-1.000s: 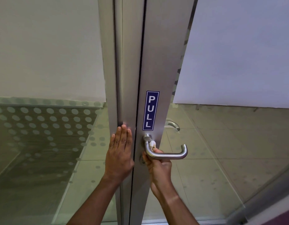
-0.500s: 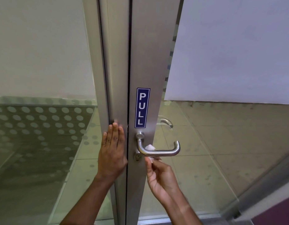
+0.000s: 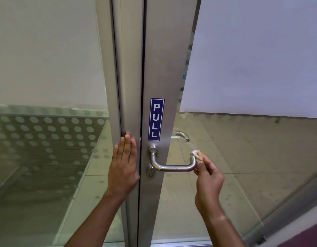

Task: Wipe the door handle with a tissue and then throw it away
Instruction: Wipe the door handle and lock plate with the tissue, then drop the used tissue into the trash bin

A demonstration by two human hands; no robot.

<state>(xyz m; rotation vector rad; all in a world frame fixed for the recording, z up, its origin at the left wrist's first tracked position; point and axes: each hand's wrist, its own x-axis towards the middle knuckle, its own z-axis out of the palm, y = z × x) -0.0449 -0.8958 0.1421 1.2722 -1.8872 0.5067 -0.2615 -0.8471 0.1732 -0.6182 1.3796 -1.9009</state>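
1. a person is standing at a glass door [image 3: 225, 175] with a brushed metal frame [image 3: 164, 68], looking down at both bare hands.
2. the left hand [image 3: 124, 168] is lying flat and spread, fingers together and pointing up, pressing on the fixed metal post [image 3: 129, 86] just left of the dark gap where the door is meeting it; it is holding nothing.
3. the right hand [image 3: 208, 177] is pinching a small crumpled white tissue [image 3: 196, 154] between its fingertips, closed around it.
4. the tissue is touching the outer, right-hand end of the door handle [image 3: 173, 167], at the bend where the bar is turning back toward the glass.
5. the door handle is a silver u-shaped lever sitting on the door frame, with a round keyhole [image 3: 151, 173] just below its pivot.
6. a blue sign reading "pull" [image 3: 156, 119] is running vertically on the frame right above the handle.
7. a second handle [image 3: 181, 135] is showing through the glass on the far side of the door.
8. beyond the glass, a pale tiled floor [image 3: 252, 157] is stretching away under a plain light wall [image 3: 261, 50].
9. to the left, a glass panel [image 3: 47, 148] is carrying a band of frosted dots.
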